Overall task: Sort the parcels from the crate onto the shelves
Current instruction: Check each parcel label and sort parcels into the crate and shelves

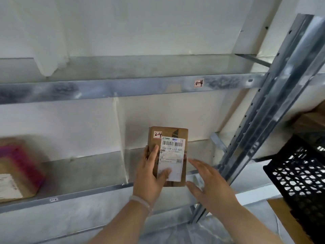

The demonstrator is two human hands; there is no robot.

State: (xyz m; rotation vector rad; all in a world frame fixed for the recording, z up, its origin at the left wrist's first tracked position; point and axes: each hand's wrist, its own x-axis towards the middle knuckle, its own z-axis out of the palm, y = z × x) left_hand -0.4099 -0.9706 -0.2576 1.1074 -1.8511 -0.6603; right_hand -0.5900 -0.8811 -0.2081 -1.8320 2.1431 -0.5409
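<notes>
Grips the brown parcel [173, 154] at centre with the left hand [149, 180], fingers [153, 152] wrapped over its left edge, thumb pressed on the white label [171, 166]. Holds it label up, marked 2-4, above the front edge of the lower shelf [84, 173]. Hovers the right hand [211, 184] just beside it at 4 o'clock, apart, fingers [198, 164] spread. Pink-and-brown parcel [19, 166] on that shelf at 9 o'clock; black crate [299, 169] at 3 o'clock; upper shelf [123, 88], tagged 1-4, at 12 o'clock.

left hand [149, 175] grips parcel [173, 154] (thumb on front) | right hand [211, 184] fingers splayed
</notes>
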